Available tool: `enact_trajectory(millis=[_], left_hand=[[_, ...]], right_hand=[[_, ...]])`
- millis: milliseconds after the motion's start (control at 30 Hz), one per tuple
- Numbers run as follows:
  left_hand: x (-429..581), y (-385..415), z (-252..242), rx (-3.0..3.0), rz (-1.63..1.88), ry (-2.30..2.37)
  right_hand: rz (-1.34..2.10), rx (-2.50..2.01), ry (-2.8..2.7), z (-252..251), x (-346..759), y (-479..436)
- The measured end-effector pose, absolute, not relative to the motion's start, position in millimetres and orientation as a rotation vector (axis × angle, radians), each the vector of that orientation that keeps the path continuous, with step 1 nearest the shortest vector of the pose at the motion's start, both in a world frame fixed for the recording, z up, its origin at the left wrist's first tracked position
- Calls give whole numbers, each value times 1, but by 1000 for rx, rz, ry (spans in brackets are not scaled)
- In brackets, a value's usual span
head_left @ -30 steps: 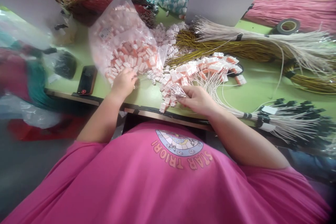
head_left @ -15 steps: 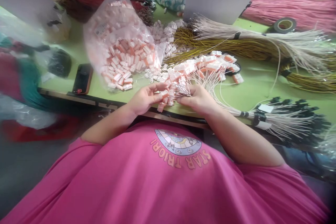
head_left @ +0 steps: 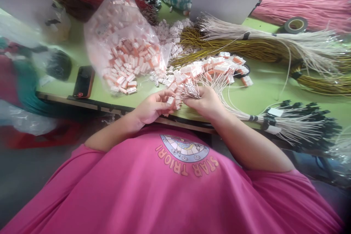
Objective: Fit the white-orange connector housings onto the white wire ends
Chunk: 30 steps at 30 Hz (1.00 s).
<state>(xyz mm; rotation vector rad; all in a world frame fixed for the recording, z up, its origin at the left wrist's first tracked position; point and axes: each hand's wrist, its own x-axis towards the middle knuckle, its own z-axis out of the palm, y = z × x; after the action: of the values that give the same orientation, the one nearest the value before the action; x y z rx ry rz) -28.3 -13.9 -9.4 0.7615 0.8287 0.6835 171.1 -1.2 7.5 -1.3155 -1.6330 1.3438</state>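
Here, a connector (head_left: 170,100) and white wires (head_left: 220,89) sit close together at the bench (head_left: 260,93) edge.
My left hand (head_left: 151,108) pinches the connector just beside the silvery tips (head_left: 192,90) of the wires, clasped in my right hand (head_left: 207,103).

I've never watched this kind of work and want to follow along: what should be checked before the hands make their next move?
1. Right hand grips the wire ends: ok.
2. Left hand pinches a white-and-orange connector: ok, it appears so.
3. Wire fully seated in that connector: cannot tell, too small.
4. More connectors lie in the plastic bag nearby: ok.
5. Phone lies apart from both hands: ok.
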Motion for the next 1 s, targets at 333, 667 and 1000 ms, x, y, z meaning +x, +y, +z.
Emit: enact_trajectory(millis=[333, 667, 1000], left_hand=[[-22, -18, -13, 766, 729, 837], [-20, -23, -9, 995, 774, 1060], [-18, -22, -5, 1016, 804, 1089]], right_hand=[[1177, -1321, -1710, 5, 167, -5], [1159, -1297, -1751, -1, 167, -5], [1107, -1330, -1754, 0, 168, -4]])
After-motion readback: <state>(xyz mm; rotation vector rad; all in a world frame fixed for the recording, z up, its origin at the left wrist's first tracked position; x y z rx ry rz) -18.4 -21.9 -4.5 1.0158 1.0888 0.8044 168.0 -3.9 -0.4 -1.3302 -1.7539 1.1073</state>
